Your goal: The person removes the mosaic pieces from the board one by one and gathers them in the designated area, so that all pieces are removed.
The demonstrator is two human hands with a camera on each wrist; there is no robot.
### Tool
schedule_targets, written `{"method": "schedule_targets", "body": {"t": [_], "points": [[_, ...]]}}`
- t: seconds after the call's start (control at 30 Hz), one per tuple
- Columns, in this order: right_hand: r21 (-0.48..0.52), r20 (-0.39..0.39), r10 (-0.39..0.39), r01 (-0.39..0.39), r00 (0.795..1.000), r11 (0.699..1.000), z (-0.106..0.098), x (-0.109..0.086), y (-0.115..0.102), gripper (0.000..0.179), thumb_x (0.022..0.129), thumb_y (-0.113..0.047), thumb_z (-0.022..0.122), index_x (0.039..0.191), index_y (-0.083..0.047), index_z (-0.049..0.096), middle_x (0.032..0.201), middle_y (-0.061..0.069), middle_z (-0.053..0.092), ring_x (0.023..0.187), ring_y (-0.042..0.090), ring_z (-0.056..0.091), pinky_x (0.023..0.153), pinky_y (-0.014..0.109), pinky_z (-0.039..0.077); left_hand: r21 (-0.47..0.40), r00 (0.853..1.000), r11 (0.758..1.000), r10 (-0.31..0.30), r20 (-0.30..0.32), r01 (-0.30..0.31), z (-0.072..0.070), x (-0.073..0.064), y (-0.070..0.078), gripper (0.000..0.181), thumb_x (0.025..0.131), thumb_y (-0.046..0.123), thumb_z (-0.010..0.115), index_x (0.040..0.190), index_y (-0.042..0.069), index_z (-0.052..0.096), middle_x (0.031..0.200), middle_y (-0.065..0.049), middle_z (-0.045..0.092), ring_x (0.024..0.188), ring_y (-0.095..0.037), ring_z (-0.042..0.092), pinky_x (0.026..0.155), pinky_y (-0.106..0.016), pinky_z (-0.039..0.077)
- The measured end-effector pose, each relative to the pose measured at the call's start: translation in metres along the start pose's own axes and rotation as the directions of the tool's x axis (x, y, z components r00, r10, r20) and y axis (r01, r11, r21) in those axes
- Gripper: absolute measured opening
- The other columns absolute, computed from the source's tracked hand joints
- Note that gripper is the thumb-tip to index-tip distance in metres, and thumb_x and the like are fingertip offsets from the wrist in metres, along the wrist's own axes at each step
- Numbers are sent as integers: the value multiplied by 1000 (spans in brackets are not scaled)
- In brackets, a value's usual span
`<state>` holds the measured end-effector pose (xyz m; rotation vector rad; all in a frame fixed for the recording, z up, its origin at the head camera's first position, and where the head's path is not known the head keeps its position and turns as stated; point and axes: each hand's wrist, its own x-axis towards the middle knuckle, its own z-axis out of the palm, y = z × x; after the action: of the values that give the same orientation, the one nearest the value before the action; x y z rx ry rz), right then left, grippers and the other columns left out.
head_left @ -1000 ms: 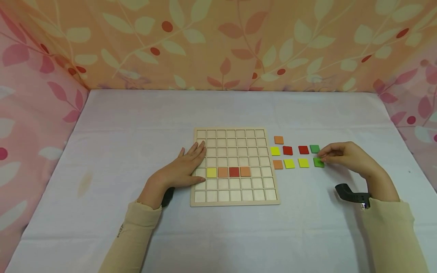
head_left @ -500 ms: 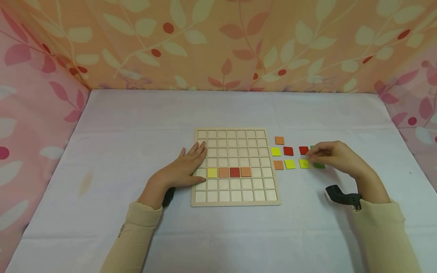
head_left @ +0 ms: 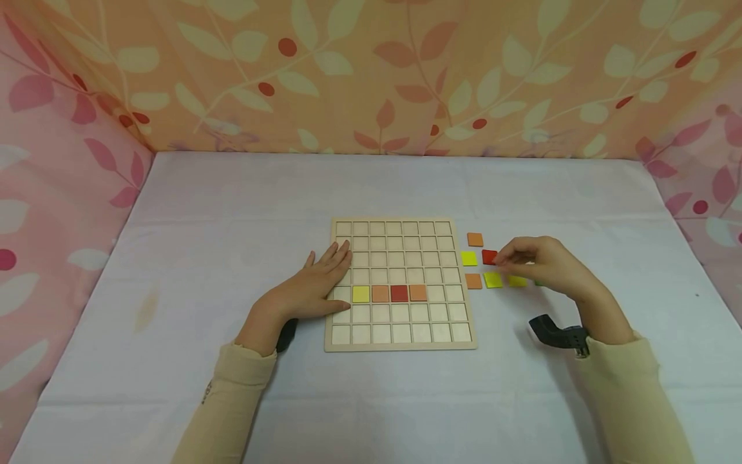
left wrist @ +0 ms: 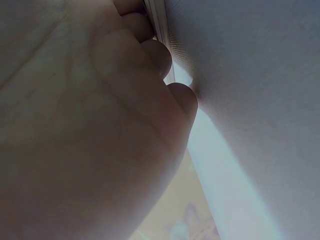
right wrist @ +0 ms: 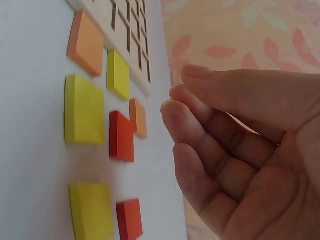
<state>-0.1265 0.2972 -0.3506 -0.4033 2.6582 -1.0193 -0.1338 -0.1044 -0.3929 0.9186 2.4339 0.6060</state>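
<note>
The only mark resembling writing is a small dark print on the left sleeve [head_left: 234, 380], to the left of the board and too small to read. The board [head_left: 393, 277] is pale, smooth wood, square, cut into a grid of shallow square cells; one row nearer the person holds four flat tiles: yellow [head_left: 361, 294], orange [head_left: 379, 294], red [head_left: 399, 293] and orange. The left hand [head_left: 310, 283] lies flat across the board's left edge, fingers extended, thumb apart. The right hand [head_left: 536, 261] is to the right of the board, above the loose tiles, its fingers loosely curled and the fingertip gap narrow, holding nothing. Around and beneath it, right of the board, lie thin, straight-edged square tiles: orange, yellow and red ones [head_left: 489, 258], plus a green sliver [head_left: 539, 282] mostly hidden by the hand. White cloth [head_left: 261, 193] with faint creases spreads under the board; a leaf-patterned curtain [head_left: 348, 96] hangs beyond it.
</note>
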Motion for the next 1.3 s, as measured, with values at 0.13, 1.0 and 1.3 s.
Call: {"method": "schedule_targets", "body": {"t": [0.13, 1.0, 1.3], "points": [[30, 12, -49, 48, 999, 998, 6, 5, -5, 9, 83, -3, 71, 92, -4, 71, 91, 6, 69, 78, 9, 60, 69, 17, 48, 0, 1000, 1000, 3, 0, -3, 0, 0, 0, 87, 90, 30, 63, 149, -4, 8, 156, -15, -6, 143, -30, -9, 111, -56, -3], [145, 168, -206, 183, 964, 972, 55, 48, -46, 6, 82, -4, 72, 88, -5, 70, 89, 2, 67, 78, 15, 60, 72, 26, 50, -3, 1000, 1000, -14, 8, 14, 1, 0, -2, 88, 90, 33, 62, 149, -1, 7, 157, -12, -7, 143, -26, -11, 112, -53, -5], [182, 205, -277, 242, 939, 953, 72, 59, -63, 6, 82, -3, 71, 88, -5, 70, 86, -1, 67, 77, 15, 60, 71, 27, 50, -6, 1000, 1000, -9, 10, 9, 1, 1, -2, 87, 91, 31, 62, 149, -3, 7, 156, -14, -7, 143, -28, -10, 111, -54, -4]]}}
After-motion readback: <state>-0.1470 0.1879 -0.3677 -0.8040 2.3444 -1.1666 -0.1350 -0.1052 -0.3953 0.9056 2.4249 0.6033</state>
